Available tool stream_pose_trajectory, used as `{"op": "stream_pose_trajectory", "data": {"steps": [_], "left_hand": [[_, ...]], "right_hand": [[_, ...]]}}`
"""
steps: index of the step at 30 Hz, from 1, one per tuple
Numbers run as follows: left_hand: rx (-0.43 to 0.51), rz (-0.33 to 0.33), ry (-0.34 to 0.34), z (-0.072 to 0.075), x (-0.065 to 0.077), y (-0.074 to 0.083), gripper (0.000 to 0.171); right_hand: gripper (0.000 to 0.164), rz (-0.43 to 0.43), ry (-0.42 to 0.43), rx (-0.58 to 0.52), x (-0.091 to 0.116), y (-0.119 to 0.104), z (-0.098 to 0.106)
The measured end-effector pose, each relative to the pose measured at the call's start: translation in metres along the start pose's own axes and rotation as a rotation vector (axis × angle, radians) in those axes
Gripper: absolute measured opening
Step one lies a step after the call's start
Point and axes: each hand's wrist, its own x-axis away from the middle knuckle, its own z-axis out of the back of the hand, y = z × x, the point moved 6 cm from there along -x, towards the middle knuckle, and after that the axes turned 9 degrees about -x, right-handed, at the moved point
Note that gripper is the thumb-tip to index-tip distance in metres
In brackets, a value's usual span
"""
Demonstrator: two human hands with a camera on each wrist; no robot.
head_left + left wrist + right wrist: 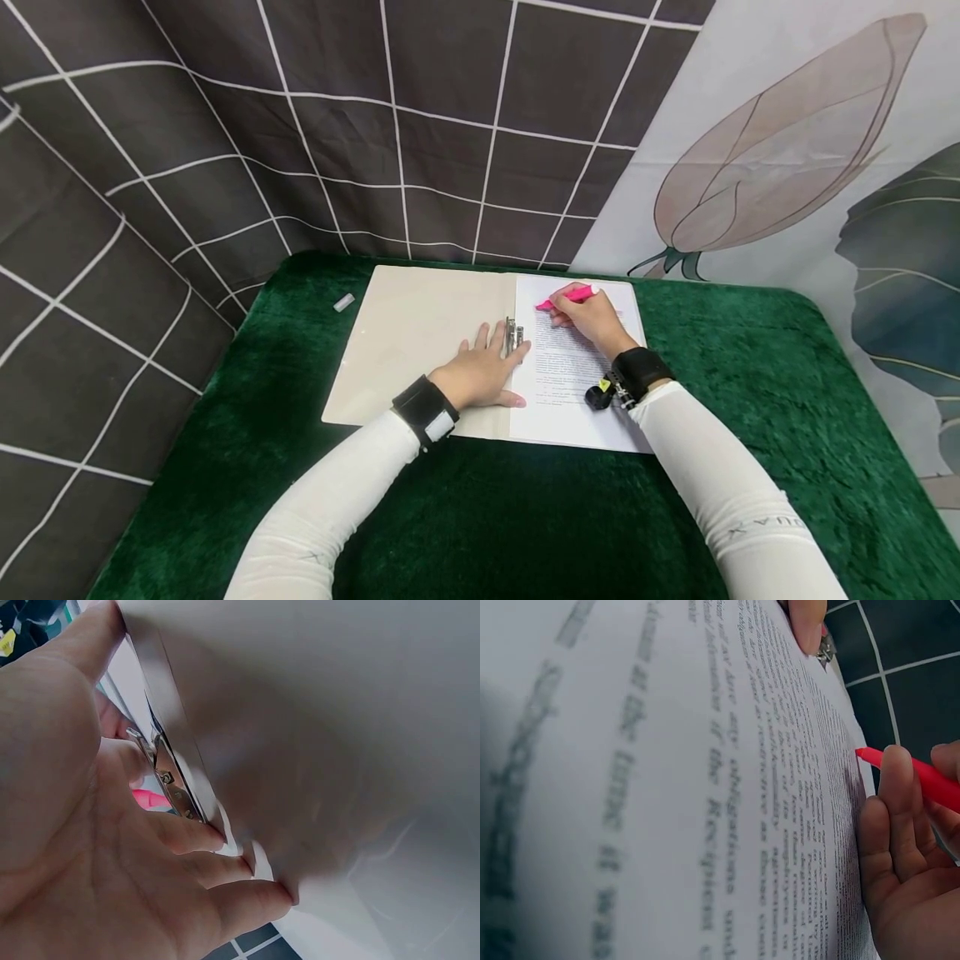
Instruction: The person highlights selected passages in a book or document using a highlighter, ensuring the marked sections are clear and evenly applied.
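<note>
A cream ring binder (427, 333) lies spread on the green cloth, with printed sheets (570, 375) on its right side. My left hand (480, 375) rests with fingers spread on the binder beside the metal clip (514, 335); its thumb and index finger reach the sheets' left edge. In the left wrist view, those fingertips (259, 900) touch the cover. My right hand (588, 321) pinches a pink highlighter (572, 296) over the upper part of the page. Its tip points left, at the top of the text; whether it touches the paper I cannot tell.
A small whitish block (343, 302) lies on the green cloth (247, 442) left of the binder. Behind the table hang a dark gridded curtain (442, 150) and a pale one with a leaf print (780, 142). A black wrist camera (598, 395) hangs over the page.
</note>
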Motion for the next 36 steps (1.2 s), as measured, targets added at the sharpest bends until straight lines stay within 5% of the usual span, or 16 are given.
{"op": "stream_pose_trajectory", "data": {"steps": [36], "left_hand": [[-0.013,-0.007,0.001,0.0003,0.002,0.0008,0.097]], "right_hand": [[0.025,-0.032,0.037,0.16,-0.0015,-0.0007,0.0078]]}}
